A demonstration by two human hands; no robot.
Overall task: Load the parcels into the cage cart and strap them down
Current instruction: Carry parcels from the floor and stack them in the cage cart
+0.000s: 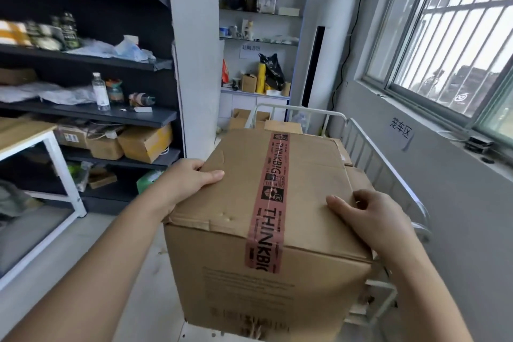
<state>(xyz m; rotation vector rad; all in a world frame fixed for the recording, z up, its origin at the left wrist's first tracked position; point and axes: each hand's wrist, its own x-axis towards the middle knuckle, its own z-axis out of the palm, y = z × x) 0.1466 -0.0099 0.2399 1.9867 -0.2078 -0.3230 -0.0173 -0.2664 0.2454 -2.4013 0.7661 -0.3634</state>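
While left hand (191, 178), right hand (367, 215) grip taped parcel (313, 175), cage cart (370, 153) holds boxes (284, 126).

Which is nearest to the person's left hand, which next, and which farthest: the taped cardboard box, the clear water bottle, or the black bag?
1. Taped cardboard box: gripped by the left hand at its left edge.
2. Clear water bottle: on the dark shelf, left.
3. Black bag: on the white shelf, far back.
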